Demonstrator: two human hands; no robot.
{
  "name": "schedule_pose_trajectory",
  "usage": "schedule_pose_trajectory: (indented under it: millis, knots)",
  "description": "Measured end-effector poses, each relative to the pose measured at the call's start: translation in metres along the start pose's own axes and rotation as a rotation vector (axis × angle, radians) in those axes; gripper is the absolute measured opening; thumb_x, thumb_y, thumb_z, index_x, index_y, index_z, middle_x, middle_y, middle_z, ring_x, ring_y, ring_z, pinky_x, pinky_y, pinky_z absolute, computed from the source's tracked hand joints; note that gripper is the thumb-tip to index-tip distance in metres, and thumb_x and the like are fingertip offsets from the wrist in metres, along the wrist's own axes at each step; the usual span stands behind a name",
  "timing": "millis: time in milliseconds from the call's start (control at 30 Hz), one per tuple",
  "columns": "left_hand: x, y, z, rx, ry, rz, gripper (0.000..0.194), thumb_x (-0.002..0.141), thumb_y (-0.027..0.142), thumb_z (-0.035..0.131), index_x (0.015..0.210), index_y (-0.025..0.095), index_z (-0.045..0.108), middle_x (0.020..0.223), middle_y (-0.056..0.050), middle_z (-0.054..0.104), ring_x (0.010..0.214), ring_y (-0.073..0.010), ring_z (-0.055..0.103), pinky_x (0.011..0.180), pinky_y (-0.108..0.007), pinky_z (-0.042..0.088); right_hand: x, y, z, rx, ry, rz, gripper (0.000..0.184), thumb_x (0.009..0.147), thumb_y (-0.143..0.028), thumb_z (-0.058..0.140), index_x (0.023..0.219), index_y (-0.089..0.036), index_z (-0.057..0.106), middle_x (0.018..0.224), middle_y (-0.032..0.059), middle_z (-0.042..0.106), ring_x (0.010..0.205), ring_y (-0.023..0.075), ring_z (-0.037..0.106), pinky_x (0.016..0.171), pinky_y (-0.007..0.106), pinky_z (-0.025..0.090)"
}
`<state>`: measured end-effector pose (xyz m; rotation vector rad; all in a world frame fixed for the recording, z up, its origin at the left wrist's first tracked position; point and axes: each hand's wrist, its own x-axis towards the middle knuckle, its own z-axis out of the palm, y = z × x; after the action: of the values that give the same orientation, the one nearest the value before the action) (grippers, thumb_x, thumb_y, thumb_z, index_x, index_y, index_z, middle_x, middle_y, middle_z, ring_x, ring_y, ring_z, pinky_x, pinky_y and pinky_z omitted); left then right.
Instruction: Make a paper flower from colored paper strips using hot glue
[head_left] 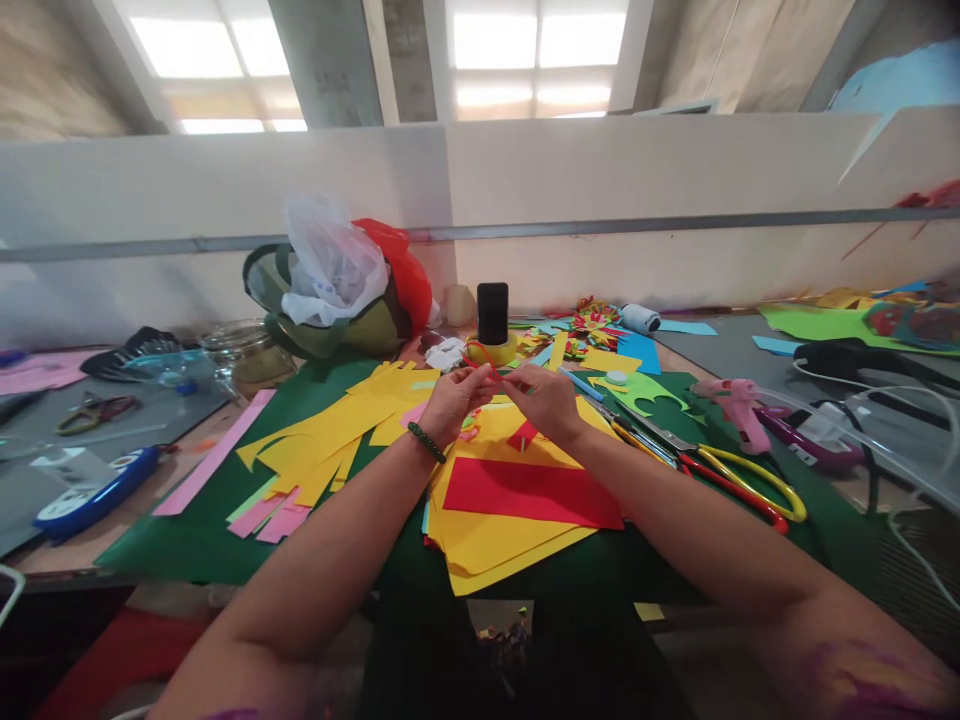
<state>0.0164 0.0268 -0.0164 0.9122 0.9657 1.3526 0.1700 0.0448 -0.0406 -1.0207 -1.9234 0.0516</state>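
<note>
Both my hands meet above the middle of the table with fingertips pinched together. A thin red strip (480, 350) runs between them, its loose end curling up over the fingers. My left hand (454, 402), with a dark beaded bracelet at the wrist, grips one part of it. The strip's other part is pinched in my right hand (553, 402). Below them lies a red sheet (525, 490) on a stack of yellow sheets (480, 562). A small red piece (522, 436) rests just under my right hand.
Yellow cut pieces (307, 455) and a pink strip (217, 450) lie left on a green sheet (180, 550). Scissors (739, 475) and a pink glue gun (742, 408) are at right. Behind stand a phone (493, 312), a bag (322, 335) and a glass jar (247, 355).
</note>
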Motion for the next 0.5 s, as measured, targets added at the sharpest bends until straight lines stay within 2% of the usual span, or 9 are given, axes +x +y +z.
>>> schedule_pose_trajectory:
  millis: [167, 367, 500]
  knots:
    - [-0.0019, 0.0008, 0.0011, 0.025, 0.014, 0.015, 0.008, 0.072, 0.011, 0.071, 0.078, 0.013, 0.066, 0.063, -0.002, 0.07, 0.06, -0.0091, 0.066, 0.064, -0.02, 0.051, 0.0006, -0.001, -0.0011, -0.01, -0.018, -0.002, 0.016, 0.088, -0.031, 0.064, 0.084, -0.024, 0.078, 0.089, 0.0069, 0.076, 0.083, 0.0217, 0.069, 0.07, 0.03, 0.045]
    - [-0.0024, 0.004, -0.0029, 0.047, 0.014, 0.033, 0.02, 0.066, 0.006, 0.065, 0.084, 0.015, 0.065, 0.069, -0.001, 0.07, 0.065, -0.0111, 0.066, 0.07, -0.024, 0.052, 0.0021, 0.0045, 0.0016, 0.137, -0.07, 0.02, 0.018, 0.089, -0.032, 0.064, 0.087, -0.023, 0.079, 0.09, 0.007, 0.075, 0.081, 0.02, 0.067, 0.073, 0.03, 0.047]
    - [-0.0015, 0.0064, -0.0065, 0.104, -0.014, 0.04, 0.026, 0.063, 0.007, 0.061, 0.087, 0.015, 0.066, 0.071, -0.001, 0.069, 0.067, -0.0114, 0.065, 0.067, -0.023, 0.05, 0.0043, 0.0086, 0.006, 0.339, -0.132, 0.07, 0.026, 0.087, -0.039, 0.062, 0.082, -0.019, 0.08, 0.077, 0.0055, 0.071, 0.071, 0.0173, 0.062, 0.067, 0.029, 0.044]
